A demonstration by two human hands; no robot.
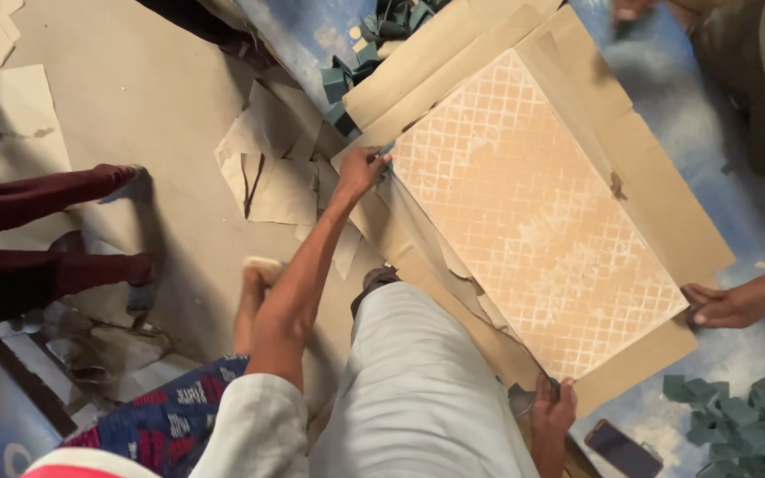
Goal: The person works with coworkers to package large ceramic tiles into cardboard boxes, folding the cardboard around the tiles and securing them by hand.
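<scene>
While the person bends over the work, the right hand sits nearest the camera, fingers curled closed on the near corner of a large tile and the cardboard under it. The tile lies flat on the opened cardboard, on the floor in the middle and right of the scene, its pale face marked with a white lattice pattern. Just right of that hand a dark phone lies on the floor, and beyond it a heap of green foam blocks.

Farther off and to the left, the left hand reaches out at arm's length, fingers pinched shut on the tile's far left corner, where a small green block shows at the fingertips. At the right edge a co-worker's hand presses on the cardboard flap beside the tile's right corner. On the far left another person's legs and feet rest on the floor among scraps of brown paper. More green blocks lie at the far end of the cardboard.

The tile looks heavy, stiff and brittle, likely to chip at a corner or crack if flexed. It is best held by opposite corners or edges, lifted level, with the cardboard supporting it from below.
</scene>
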